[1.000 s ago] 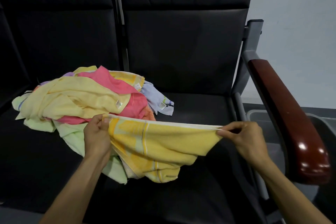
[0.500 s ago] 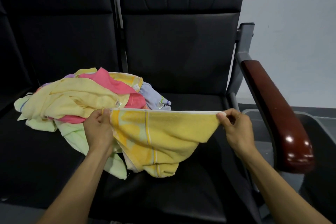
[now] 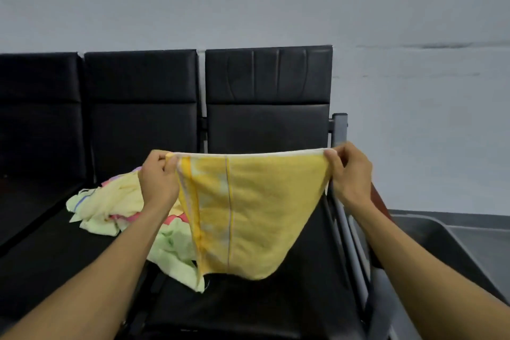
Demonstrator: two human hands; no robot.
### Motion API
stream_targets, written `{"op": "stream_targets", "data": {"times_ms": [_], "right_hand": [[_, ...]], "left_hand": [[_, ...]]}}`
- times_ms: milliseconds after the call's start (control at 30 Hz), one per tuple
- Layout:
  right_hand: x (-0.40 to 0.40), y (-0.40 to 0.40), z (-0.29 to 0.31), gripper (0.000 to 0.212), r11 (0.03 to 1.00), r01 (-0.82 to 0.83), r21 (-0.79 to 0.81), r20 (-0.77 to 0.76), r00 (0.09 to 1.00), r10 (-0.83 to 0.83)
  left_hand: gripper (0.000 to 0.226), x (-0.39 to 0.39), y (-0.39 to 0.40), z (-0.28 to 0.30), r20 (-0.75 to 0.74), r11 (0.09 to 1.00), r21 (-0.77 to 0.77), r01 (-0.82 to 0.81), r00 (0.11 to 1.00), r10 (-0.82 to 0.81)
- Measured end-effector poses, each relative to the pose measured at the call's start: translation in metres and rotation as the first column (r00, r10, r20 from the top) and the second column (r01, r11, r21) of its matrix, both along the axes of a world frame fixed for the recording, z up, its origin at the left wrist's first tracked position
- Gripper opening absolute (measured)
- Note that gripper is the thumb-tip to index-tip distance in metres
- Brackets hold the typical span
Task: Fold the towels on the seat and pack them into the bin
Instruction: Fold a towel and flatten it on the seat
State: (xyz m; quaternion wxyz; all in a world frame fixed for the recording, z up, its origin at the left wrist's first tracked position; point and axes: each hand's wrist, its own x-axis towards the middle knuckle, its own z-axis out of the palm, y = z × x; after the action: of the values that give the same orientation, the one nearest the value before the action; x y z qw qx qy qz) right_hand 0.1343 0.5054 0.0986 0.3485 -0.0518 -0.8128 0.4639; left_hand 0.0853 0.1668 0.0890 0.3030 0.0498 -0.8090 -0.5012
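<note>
A yellow striped towel [image 3: 254, 215] hangs spread in the air above the black seat [image 3: 248, 309]. My left hand [image 3: 158, 176] pinches its top left corner and my right hand [image 3: 349, 171] pinches its top right corner, so the top edge is stretched between them. Behind my left forearm a heap of loose towels [image 3: 110, 207] in pale yellow, green and pink lies on the seats. The grey bin [image 3: 430, 234] stands on the floor at the right, partly hidden by my right arm.
A row of black padded chairs [image 3: 138, 107] stands against a grey wall [image 3: 276, 0]. A grey metal armrest post [image 3: 339, 130] and the frame rail separate the right seat from the bin.
Both hands have lifted the yellow towel up off the seat and pulled it wider. The camera has tilted up, so the wall and chair backs now show.
</note>
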Motion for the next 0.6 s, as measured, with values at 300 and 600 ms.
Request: {"op": "stream_targets", "data": {"times_ms": [300, 600], "right_hand": [[0.012, 0.012, 0.044, 0.023, 0.993, 0.004, 0.120, -0.027, 1.000, -0.001], [0.050, -0.009, 0.035, 0.023, 1.000, 0.006, -0.026, -0.047, 0.999, -0.007]], "left_hand": [[0.013, 0.020, -0.005, 0.051, -0.047, 0.995, -0.090, -0.030, 0.999, 0.026], [0.015, 0.063, -0.006, 0.045, -0.072, 0.981, -0.188, 0.045, 0.996, -0.060]]}}
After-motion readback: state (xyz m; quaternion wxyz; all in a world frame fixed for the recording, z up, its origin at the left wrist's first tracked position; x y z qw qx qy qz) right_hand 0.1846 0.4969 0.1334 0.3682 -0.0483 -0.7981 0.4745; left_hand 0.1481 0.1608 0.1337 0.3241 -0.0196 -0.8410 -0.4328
